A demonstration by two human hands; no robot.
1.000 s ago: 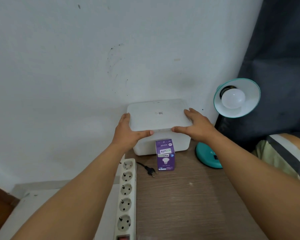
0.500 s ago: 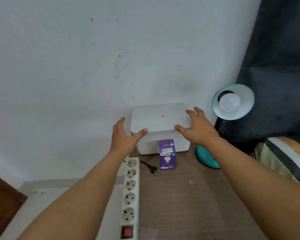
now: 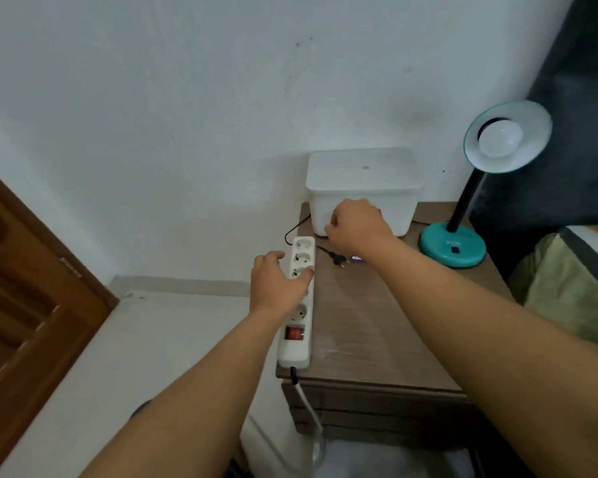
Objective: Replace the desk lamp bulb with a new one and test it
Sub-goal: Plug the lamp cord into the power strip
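Note:
A teal desk lamp (image 3: 442, 246) stands at the back right of the wooden nightstand (image 3: 366, 326), with a white bulb (image 3: 499, 138) in its shade. Its black plug (image 3: 339, 260) lies loose on the top, beside the white power strip (image 3: 296, 350). My left hand (image 3: 277, 288) rests flat on the strip's middle sockets, fingers apart. My right hand (image 3: 356, 225) is curled over the purple bulb box (image 3: 358, 259) in front of the white container. Only the bottom edge of that box shows under my wrist.
A lidded white container (image 3: 363, 170) sits against the wall behind my right hand. The strip's red switch (image 3: 294, 332) is near the front edge. A brown door (image 3: 21, 288) is at the left, and striped bedding (image 3: 567, 281) and a dark headboard are at the right.
Both hands left the white container's lid. The left dropped onto the power strip; the right came down over the purple bulb box. The view pulled back and tilted down.

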